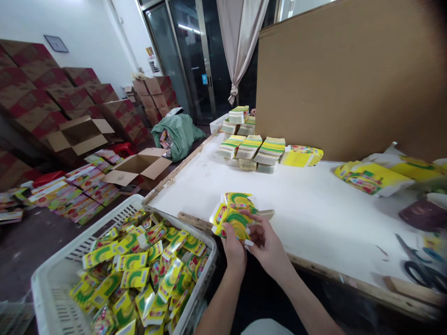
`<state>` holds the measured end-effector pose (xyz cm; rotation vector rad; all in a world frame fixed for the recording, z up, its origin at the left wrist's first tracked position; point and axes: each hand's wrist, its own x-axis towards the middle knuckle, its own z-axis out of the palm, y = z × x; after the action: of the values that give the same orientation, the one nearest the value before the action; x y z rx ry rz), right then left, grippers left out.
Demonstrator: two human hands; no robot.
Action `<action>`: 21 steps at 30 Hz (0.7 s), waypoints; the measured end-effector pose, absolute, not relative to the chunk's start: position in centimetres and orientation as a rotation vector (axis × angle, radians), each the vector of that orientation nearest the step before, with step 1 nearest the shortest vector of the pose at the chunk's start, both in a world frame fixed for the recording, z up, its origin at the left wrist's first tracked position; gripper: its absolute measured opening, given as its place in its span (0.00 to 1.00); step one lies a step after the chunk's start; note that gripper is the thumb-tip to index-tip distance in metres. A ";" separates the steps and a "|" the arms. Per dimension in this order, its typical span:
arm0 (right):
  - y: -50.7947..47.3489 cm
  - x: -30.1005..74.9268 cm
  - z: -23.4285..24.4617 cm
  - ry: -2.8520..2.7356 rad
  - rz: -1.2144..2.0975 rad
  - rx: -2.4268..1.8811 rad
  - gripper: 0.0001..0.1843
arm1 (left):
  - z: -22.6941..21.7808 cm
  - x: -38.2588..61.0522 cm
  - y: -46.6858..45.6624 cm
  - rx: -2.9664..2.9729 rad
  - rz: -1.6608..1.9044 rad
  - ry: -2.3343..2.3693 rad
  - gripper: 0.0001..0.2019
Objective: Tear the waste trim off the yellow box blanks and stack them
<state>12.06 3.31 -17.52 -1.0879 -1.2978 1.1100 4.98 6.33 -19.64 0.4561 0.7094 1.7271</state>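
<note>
Both hands meet at the near edge of the white table (314, 204). My left hand (233, 249) and my right hand (267, 244) grip a small yellow and green printed carton (233, 215), fingers curled round its lower end. The carton looks partly folded, with flaps standing up. Just left of my hands sits a white plastic crate (52, 279) heaped with several of the same yellow cartons (139, 274).
Stacks of flat carton blanks (251, 146) stand at the table's far side before a large cardboard sheet (349, 74). Yellow packs (373, 177) lie right; scissors (419, 270) near the right edge. Brown boxes (45, 88), an open box (139, 167) and a green sack (179, 132) occupy the floor.
</note>
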 end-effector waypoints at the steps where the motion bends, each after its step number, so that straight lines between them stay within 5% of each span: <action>1: 3.4 12.1 -17.5 -1.288 1.121 -1.073 0.28 | -19.7 5.0 6.3 0.447 1.724 0.705 0.20; 8: 3.4 12.3 -17.5 -1.243 1.131 -1.075 0.27 | -18.0 4.2 6.0 0.433 1.487 0.469 0.18; 14: 2.4 11.7 -16.7 -1.255 1.391 -0.848 0.35 | -17.5 4.1 6.1 0.399 1.624 0.523 0.14; 21: 2.9 11.6 -18.2 -1.294 1.308 -1.010 0.23 | -18.7 3.9 5.9 0.482 1.653 0.907 0.23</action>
<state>11.60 2.86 -18.23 -1.0099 -1.2941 1.3078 3.93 5.95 -18.65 0.4817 0.9075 1.6525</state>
